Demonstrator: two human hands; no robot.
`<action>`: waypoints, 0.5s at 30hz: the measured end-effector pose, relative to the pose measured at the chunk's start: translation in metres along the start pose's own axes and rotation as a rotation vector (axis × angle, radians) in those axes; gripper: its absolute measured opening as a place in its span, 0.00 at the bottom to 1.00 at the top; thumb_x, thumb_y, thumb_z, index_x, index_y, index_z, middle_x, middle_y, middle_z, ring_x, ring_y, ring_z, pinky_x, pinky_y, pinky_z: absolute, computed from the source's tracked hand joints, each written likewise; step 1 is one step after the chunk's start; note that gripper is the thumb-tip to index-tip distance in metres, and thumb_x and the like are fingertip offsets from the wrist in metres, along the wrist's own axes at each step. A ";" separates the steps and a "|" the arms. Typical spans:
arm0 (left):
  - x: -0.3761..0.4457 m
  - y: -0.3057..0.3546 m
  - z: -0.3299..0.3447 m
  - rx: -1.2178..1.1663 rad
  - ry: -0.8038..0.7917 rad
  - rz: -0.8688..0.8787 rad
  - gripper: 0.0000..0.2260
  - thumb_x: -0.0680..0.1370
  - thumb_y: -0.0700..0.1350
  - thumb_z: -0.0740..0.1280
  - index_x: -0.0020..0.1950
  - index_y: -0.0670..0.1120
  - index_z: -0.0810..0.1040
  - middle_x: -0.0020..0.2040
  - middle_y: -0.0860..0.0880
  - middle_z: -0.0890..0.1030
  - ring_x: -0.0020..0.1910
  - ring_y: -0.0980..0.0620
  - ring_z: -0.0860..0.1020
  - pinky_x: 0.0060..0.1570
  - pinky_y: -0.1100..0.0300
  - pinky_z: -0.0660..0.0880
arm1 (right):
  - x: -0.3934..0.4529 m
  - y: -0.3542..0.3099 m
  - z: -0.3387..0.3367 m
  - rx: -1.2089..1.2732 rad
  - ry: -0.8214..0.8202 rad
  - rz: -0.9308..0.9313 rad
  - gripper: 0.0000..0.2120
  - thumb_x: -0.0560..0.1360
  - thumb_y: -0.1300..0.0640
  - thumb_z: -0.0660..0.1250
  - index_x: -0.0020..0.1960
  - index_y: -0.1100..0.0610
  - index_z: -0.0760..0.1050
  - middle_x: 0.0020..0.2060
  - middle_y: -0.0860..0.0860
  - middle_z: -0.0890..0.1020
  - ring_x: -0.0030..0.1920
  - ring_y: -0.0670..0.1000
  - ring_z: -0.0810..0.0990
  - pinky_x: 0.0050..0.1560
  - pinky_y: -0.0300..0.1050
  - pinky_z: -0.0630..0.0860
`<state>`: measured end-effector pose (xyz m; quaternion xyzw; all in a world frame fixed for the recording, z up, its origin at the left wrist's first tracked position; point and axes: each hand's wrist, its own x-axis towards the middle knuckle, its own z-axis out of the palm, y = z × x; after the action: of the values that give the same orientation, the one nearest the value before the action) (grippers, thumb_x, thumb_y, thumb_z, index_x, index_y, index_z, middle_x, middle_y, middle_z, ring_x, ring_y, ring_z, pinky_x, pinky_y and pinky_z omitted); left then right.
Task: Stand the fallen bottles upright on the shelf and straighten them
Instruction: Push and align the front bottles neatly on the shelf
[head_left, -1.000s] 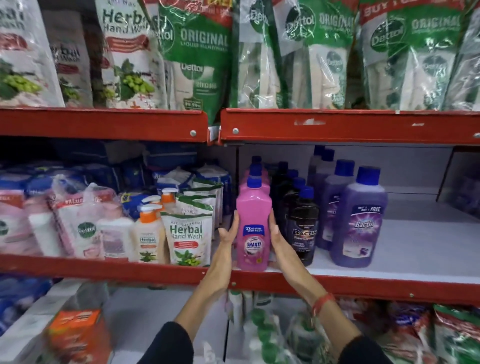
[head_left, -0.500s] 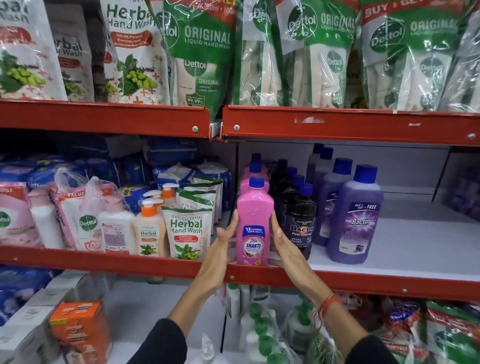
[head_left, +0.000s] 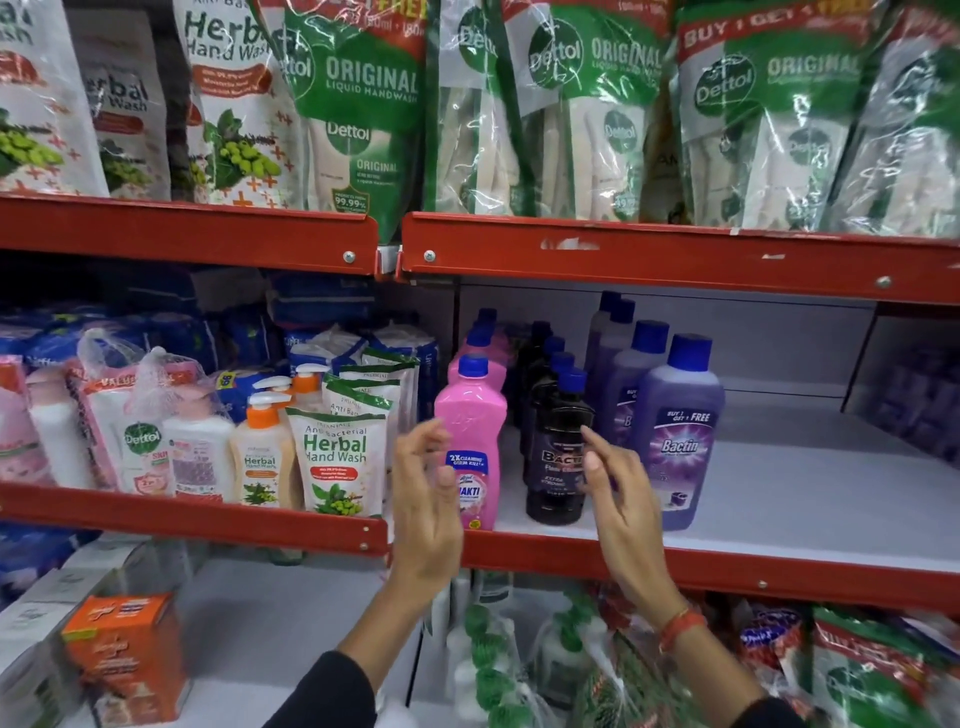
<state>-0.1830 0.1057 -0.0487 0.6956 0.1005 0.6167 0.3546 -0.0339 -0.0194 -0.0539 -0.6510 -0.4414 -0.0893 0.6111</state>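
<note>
Both hands (head_left: 524, 499) now off the upright pink bottle (head_left: 471, 441).

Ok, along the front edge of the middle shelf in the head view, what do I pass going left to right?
Dettol netted pack → orange-pump herbal bottle → Herbal Hand Wash pouch → pink Shakti bottle → black Bactin bottle → purple Bactin bottle.

The pink bottle (head_left: 471, 441) with a blue cap stands upright at the shelf (head_left: 727, 566) front edge. Just right of it stand the black bottle (head_left: 558, 457) and, beyond, the purple bottle (head_left: 678, 436), both upright, blue-capped.
</note>
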 end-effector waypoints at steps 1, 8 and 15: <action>-0.003 0.007 0.015 -0.005 -0.054 0.007 0.18 0.78 0.64 0.48 0.64 0.61 0.64 0.55 0.49 0.75 0.57 0.53 0.76 0.57 0.65 0.73 | 0.003 0.002 -0.006 -0.005 0.016 -0.006 0.17 0.77 0.33 0.53 0.65 0.26 0.66 0.59 0.38 0.74 0.60 0.35 0.75 0.56 0.26 0.72; -0.017 0.016 0.085 -0.088 -0.453 -0.468 0.41 0.63 0.79 0.41 0.74 0.66 0.38 0.78 0.61 0.42 0.75 0.63 0.45 0.76 0.53 0.48 | 0.020 0.020 -0.015 0.262 -0.311 0.234 0.31 0.68 0.22 0.49 0.70 0.21 0.47 0.77 0.32 0.50 0.79 0.43 0.50 0.78 0.61 0.54; -0.006 0.008 0.077 -0.184 -0.510 -0.551 0.36 0.62 0.80 0.42 0.69 0.73 0.44 0.80 0.55 0.48 0.78 0.54 0.50 0.77 0.42 0.50 | 0.019 0.022 -0.024 0.241 -0.451 0.251 0.26 0.69 0.22 0.47 0.67 0.17 0.49 0.77 0.36 0.56 0.78 0.47 0.57 0.75 0.56 0.63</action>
<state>-0.1152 0.0681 -0.0472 0.7389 0.1367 0.3119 0.5815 0.0023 -0.0284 -0.0514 -0.6268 -0.4895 0.1873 0.5766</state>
